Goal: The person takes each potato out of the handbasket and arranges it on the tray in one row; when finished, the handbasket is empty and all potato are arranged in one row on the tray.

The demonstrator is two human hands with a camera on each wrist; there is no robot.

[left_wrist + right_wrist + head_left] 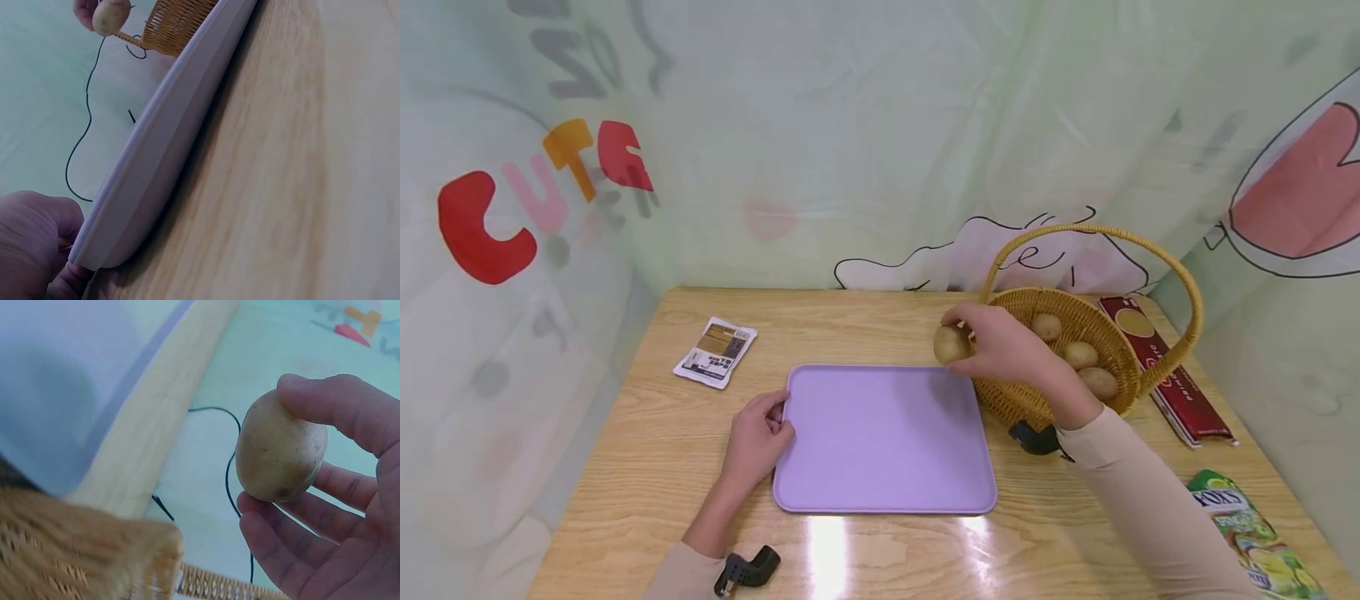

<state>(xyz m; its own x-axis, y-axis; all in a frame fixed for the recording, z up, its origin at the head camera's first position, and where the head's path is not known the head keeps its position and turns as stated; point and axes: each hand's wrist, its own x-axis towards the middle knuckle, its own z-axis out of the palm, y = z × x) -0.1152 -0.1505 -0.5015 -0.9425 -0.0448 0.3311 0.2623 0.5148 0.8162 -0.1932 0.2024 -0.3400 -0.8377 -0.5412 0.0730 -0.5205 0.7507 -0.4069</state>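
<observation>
My right hand (1000, 343) holds a potato (952, 345) between thumb and fingertips, above the back right corner of a purple tray (883, 442). In the right wrist view the potato (281, 450) is pale brown and smooth, with small dark specks. Beside it stands a wicker basket (1000, 400) with a tall arched handle; several potatoes (1081, 356) lie inside. My left hand (758, 442) grips the tray's left rim with thumb and curled fingers. The left wrist view shows that hand (37, 244) at the end of the tray's side wall (156, 150), some fingers hidden.
A white and brown packet (716, 352) lies at the back left of the wooden table (647, 467). On the right, a dark red package (1187, 396) lies behind the basket, and a green FOX'S candy bag (1255, 533) is nearer the front. A printed curtain (820, 150) surrounds the table.
</observation>
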